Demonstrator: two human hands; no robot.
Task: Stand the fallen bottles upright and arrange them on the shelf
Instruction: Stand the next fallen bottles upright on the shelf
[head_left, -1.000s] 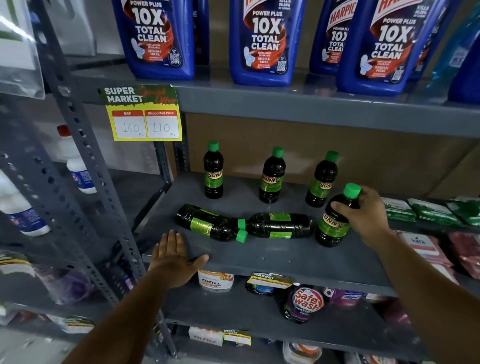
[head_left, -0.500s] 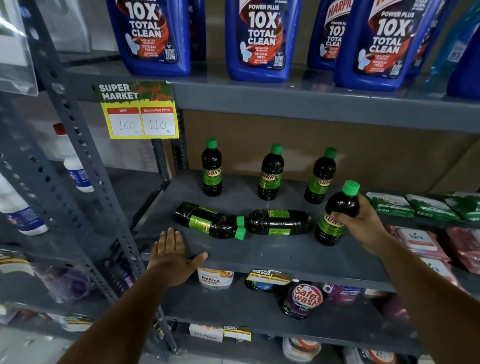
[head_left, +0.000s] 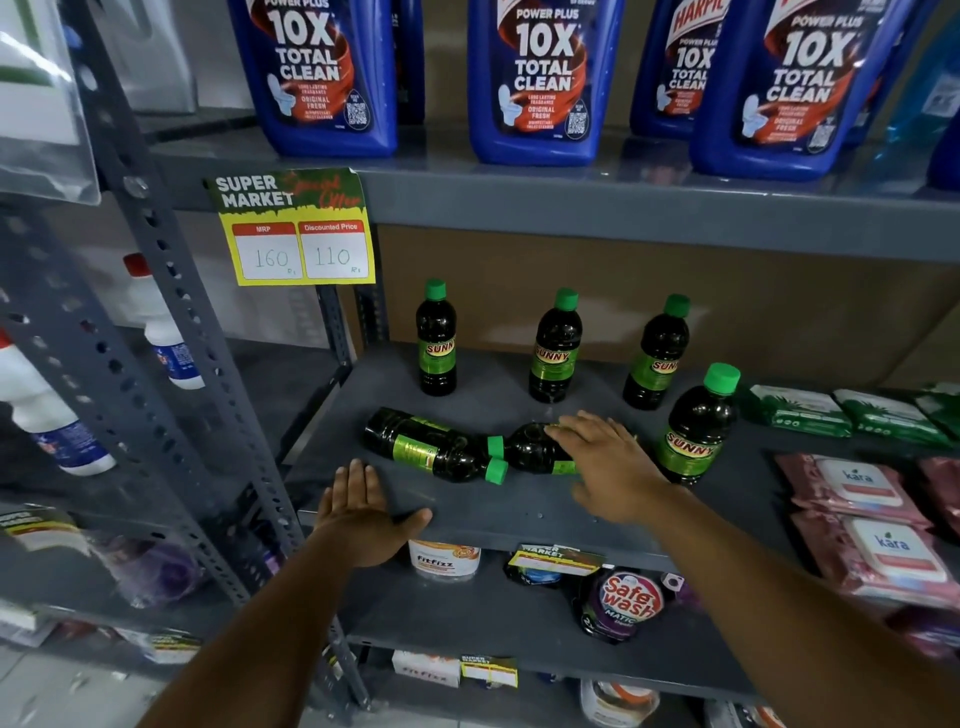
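1. Fingers (head_left: 582, 423) of the right hand (head_left: 613, 467) were spread flat over the right fallen bottle (head_left: 535, 452), nothing yet clasped.
2. That bottle was laid left-right on the shelf (head_left: 519, 514), cap (head_left: 495, 446) leftward.
3. The left hand (head_left: 363, 514) was rested open on the shelf edge, nearer the left fallen bottle (head_left: 426, 444).

4 dark green-capped bottles (head_left: 696, 431) upright; 2 fallen bottles (head_left: 431, 447) on shelf (head_left: 519, 514).

You face dark Sunny bottles (head_left: 696, 431) with green caps and green labels on a grey shelf (head_left: 519, 514); at twelve o'clock, blue Harpic bottles (head_left: 540, 78); a yellow price tag (head_left: 296, 228).
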